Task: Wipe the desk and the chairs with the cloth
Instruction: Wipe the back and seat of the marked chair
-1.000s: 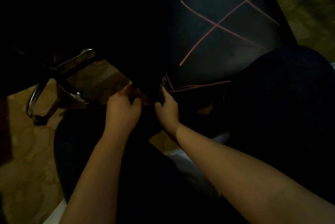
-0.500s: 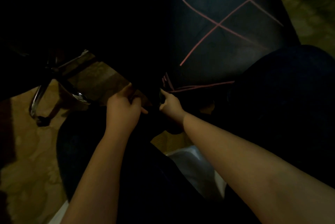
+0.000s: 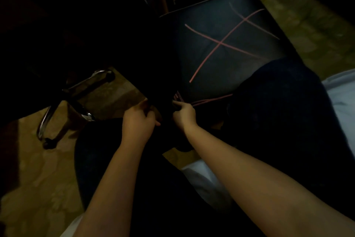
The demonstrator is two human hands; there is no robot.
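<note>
The black padded chair seat with pink crossed stitching [image 3: 221,44] is sitting just ahead of the person's knees. The right hand [image 3: 184,114] is pinching its near corner by the pink piping. The left hand [image 3: 137,123] is curling just beside it; what it is gripping, cloth or seat, is lost in darkness. A chrome chair base [image 3: 76,98] is standing to the left.
</note>
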